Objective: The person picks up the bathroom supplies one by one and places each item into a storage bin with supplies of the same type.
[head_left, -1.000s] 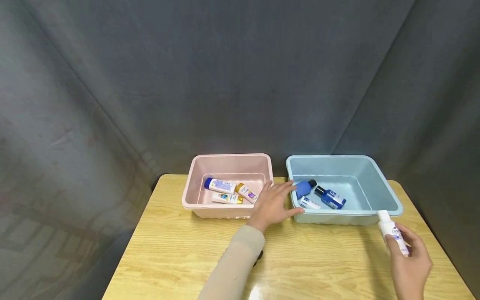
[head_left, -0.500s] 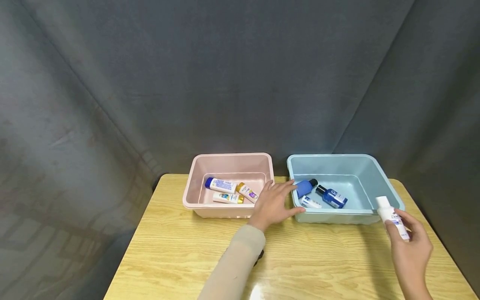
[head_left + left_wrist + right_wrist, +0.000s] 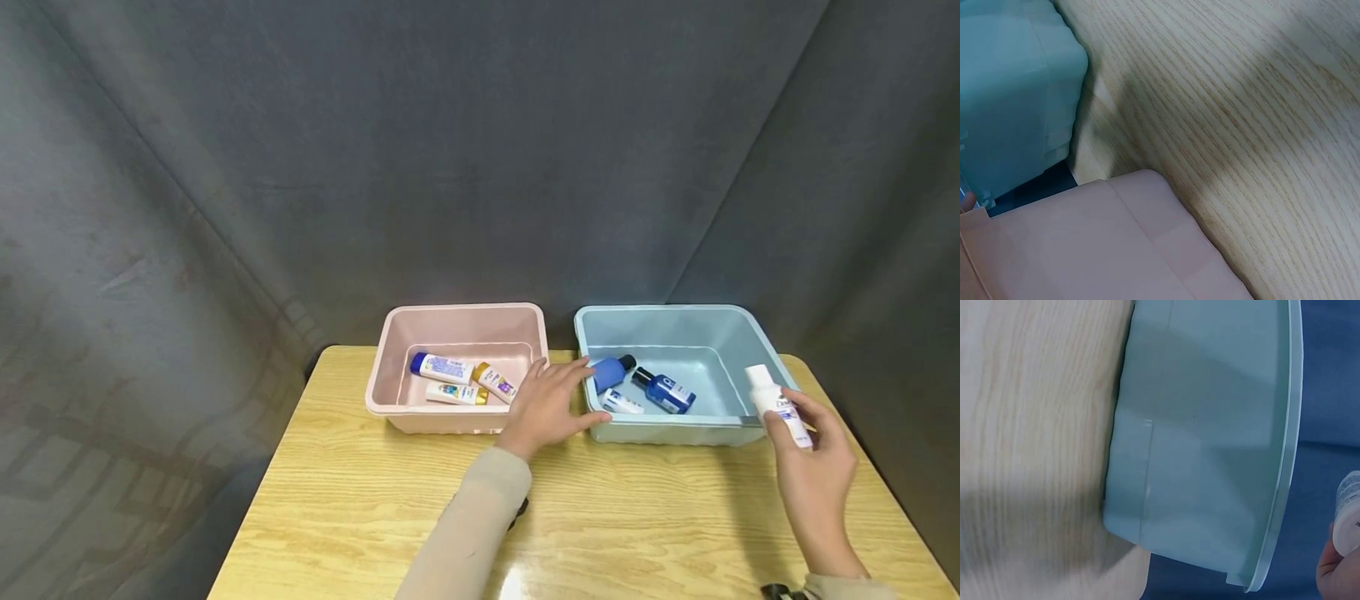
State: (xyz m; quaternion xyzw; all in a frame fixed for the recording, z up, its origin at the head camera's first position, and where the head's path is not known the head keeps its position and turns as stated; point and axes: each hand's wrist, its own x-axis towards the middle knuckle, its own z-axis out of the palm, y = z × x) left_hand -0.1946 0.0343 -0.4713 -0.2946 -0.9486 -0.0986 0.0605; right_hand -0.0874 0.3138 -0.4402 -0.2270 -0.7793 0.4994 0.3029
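In the head view my right hand [image 3: 817, 471] pinches a small white bottle [image 3: 778, 407] with a white cap between thumb and fingers, just over the front right corner of the blue bin [image 3: 757, 423]. The right wrist view catches the round base of the bottle [image 3: 1349, 525] at its edge. With fingers spread, my left hand [image 3: 546, 407] touches the rims where the pink bin [image 3: 450, 423] and blue bin face each other. Inside the blue bin lie a blue bottle with a black cap [image 3: 664, 392], a plain blue bottle [image 3: 609, 373] and a white tube [image 3: 621, 402].
The pink bin holds a white tube with a blue cap [image 3: 444, 368], a white tube with a gold cap [image 3: 455, 393] and a similar gold-capped tube [image 3: 495, 383]. Both bins stand on a wooden table [image 3: 360, 517]. A dark grey curtain [image 3: 480, 167] hangs behind it.
My right hand has risen in the head view, carrying the white bottle up and slightly left, from in front of the blue bin to over its front corner. The left hand stays put.
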